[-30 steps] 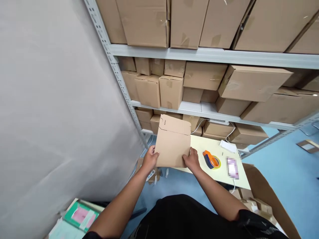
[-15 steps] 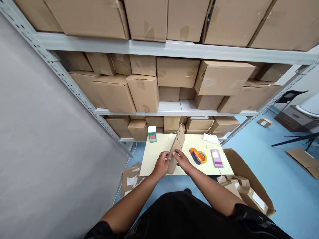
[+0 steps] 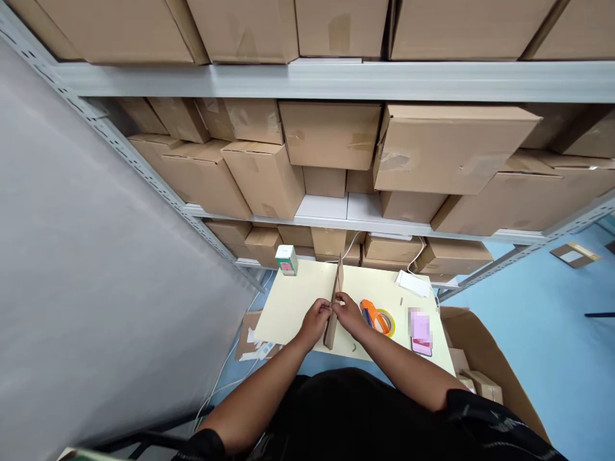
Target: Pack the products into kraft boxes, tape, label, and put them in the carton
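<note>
Cardboard (image 3: 330, 334) stands edge-on, upright, above the surface (image 3: 302, 288), right of its middle, running from toward the far edge to near the front edge. Whether its lower edge touches down, cannot tell.

Left grip (image 3: 316, 320): fingers closed on the cardboard from the left side. Right grip (image 3: 348, 314): fingers closed on it from the right, fingertips of both nearly meeting.

Far left corner: small white-and-green box (image 3: 287, 260), upright, well apart from both hands. Wide bare stretch of surface between it and the cardboard, reaching to the left edge.

Right side tighter. Orange tape dispenser (image 3: 377, 317) just beside the right grip, little room between. Phone (image 3: 421, 347), partly blurred over, near the right edge. White papers (image 3: 413, 283) by the far right corner. Small curved scrap (image 3: 354, 347) near the front edge, right of the cardboard.

Beyond the far edge, a shelf (image 3: 360, 221) with boxes. Outside the right edge, a big open carton (image 3: 490, 349).
</note>
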{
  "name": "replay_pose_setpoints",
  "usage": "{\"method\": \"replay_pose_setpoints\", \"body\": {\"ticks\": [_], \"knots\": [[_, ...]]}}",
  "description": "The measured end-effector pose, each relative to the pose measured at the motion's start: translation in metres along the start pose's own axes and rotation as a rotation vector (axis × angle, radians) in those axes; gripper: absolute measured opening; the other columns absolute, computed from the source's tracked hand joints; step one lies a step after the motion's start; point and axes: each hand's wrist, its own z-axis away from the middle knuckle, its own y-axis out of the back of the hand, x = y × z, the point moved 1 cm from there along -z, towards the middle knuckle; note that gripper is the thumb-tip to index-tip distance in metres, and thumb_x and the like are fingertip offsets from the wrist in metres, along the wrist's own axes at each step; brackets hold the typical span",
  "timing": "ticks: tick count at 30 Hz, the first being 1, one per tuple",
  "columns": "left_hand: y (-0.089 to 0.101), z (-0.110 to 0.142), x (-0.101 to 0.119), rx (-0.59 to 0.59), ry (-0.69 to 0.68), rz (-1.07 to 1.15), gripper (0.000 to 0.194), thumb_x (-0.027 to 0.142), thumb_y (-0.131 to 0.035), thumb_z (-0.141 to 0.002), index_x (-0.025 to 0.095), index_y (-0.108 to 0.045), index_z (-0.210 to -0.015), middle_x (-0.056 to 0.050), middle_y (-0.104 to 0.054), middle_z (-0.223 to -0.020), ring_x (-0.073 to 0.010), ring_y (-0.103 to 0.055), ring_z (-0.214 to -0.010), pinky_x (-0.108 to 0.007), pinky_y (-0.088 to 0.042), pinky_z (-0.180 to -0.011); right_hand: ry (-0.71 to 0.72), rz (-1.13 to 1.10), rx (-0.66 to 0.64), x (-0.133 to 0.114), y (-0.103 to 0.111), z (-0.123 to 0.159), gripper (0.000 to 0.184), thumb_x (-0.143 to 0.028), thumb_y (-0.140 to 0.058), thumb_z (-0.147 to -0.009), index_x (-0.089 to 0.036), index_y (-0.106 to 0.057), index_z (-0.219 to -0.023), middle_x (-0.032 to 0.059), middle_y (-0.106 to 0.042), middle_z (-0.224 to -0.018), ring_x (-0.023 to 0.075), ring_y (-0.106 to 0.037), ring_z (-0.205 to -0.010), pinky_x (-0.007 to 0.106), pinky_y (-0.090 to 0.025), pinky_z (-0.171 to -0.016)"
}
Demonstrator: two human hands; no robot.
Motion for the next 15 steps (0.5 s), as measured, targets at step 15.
{"method": "replay_pose_setpoints", "body": {"ticks": [15], "knots": [[0.024, -0.083, 0.015, -0.307, 0.059, 0.037, 0.048, 0.040, -0.078, -0.077, 0.019, -0.064, -0.119, -0.009, -0.065, -0.114, -0.0177, -0.066, -0.092, -0.028, -0.057, -0.072, -0.003, 0.038, 0.138, 0.001, -0.002, -0.009, 0.045, -0.029, -0.057, -0.081, -0.022, -0.069, -0.124, 0.0036, -0.078, -0.106, 0.0182, -0.069, -0.074, 0.030, -0.053, -0.072]]}}
